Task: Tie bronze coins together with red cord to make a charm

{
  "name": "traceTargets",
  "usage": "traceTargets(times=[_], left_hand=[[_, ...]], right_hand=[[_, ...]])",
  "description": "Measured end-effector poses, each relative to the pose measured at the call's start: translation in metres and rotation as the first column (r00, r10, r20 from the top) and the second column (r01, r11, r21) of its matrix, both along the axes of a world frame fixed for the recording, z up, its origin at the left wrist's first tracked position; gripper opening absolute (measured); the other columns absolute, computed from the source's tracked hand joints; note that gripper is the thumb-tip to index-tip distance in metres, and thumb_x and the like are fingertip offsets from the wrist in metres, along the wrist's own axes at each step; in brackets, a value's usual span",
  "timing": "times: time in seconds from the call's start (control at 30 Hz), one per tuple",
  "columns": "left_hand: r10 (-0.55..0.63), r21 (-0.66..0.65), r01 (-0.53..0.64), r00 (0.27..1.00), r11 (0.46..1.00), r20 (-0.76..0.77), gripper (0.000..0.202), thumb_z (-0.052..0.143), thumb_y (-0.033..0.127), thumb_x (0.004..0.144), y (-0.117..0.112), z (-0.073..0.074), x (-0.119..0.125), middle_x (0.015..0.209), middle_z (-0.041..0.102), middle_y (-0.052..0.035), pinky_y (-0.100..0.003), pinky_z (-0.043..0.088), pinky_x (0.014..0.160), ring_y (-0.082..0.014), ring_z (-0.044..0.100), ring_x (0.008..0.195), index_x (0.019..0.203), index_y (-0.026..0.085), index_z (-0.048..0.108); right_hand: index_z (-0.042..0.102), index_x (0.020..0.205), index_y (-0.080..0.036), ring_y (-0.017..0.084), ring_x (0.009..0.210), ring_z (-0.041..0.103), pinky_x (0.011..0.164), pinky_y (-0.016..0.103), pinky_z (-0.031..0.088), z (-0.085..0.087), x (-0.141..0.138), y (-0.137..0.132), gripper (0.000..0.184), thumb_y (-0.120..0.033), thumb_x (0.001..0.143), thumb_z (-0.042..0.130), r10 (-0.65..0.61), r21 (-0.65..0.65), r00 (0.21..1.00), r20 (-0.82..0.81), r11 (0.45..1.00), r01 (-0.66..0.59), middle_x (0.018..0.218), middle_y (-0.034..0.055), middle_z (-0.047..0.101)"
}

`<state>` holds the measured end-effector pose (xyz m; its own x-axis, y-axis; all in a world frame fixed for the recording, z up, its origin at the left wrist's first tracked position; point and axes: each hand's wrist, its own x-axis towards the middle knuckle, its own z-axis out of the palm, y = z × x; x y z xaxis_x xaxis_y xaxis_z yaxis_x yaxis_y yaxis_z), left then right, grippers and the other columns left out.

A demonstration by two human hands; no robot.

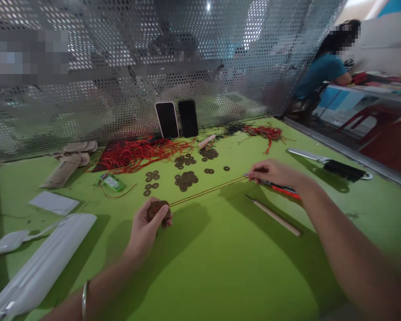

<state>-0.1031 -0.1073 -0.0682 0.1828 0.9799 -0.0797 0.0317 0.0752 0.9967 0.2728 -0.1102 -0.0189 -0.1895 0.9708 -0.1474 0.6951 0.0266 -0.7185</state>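
My left hand (pixel 145 227) is closed around a cluster of brown holed coins (pixel 157 211), thumb pressed on top. Two thin reddish cords (pixel 207 191) run taut from the cluster to my right hand (pixel 265 171), which pinches their far ends. Under and beside my right hand lies a tool with an orange-red handle (pixel 285 191), partly hidden by the hand. Nearer to me rests an awl-like tool with a wooden handle (pixel 277 217). Loose coins (pixel 186 180) lie in piles beyond my hands, with a few single ones around them.
Red cords (pixel 143 154) lie tangled at the back, more (pixel 265 132) at the back right. Two phones (pixel 167 120) lean against a perforated metal panel (pixel 113 89). A black-and-silver tool (pixel 344 169) lies right, a white lamp-like object (pixel 47 263) left. A person (pixel 324 69) sits beyond.
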Motion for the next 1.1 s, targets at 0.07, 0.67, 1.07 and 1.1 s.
traceTargets(times=[0.07,0.67,1.07,1.1], left_hand=[[-0.019,0.005,0.019,1.0,1.0,-0.019,0.022,0.065,0.034,0.077,-0.001,0.002,0.002,0.066,0.06,0.0012,-0.018,0.044,0.049,-0.0092,0.057,0.055,0.084,0.016,0.054],[0.007,0.037,-0.004,0.996,0.999,-0.086,0.024,0.065,0.037,0.075,-0.006,0.013,0.011,0.06,0.06,0.0003,-0.019,0.042,0.046,-0.0102,0.056,0.049,0.077,0.016,0.052],[-0.046,0.041,0.051,0.992,0.998,-0.117,0.022,0.064,0.034,0.076,-0.011,0.019,0.016,0.059,0.06,0.0016,-0.016,0.04,0.044,-0.008,0.055,0.048,0.074,0.016,0.051],[-0.048,0.042,0.053,0.992,0.998,-0.116,0.021,0.063,0.033,0.077,-0.011,0.019,0.016,0.06,0.06,0.0016,-0.016,0.04,0.044,-0.008,0.055,0.048,0.074,0.016,0.051]], right_hand=[[0.066,0.087,-0.011,0.017,0.068,0.057,0.065,0.027,0.04,0.002,0.002,-0.002,0.044,-0.052,0.08,0.053,-0.019,0.02,1.0,0.015,1.0,0.019,0.073,0.0084,0.066],[0.068,0.08,-0.022,0.02,0.063,0.057,0.058,0.03,0.035,0.0,0.021,-0.01,0.036,-0.053,0.08,0.049,-0.023,-0.018,0.932,0.362,0.999,0.031,0.073,0.0056,0.068],[0.067,0.1,-0.02,0.021,0.087,0.06,0.075,0.032,0.043,-0.014,-0.018,0.005,0.031,-0.036,0.088,0.043,-0.085,0.297,0.919,0.385,0.954,-0.036,0.104,0.0078,0.067],[0.066,0.102,-0.021,0.021,0.088,0.06,0.077,0.032,0.043,-0.015,-0.024,0.005,0.031,-0.035,0.088,0.042,-0.043,0.289,0.919,0.392,0.954,-0.079,0.105,0.0075,0.066]])
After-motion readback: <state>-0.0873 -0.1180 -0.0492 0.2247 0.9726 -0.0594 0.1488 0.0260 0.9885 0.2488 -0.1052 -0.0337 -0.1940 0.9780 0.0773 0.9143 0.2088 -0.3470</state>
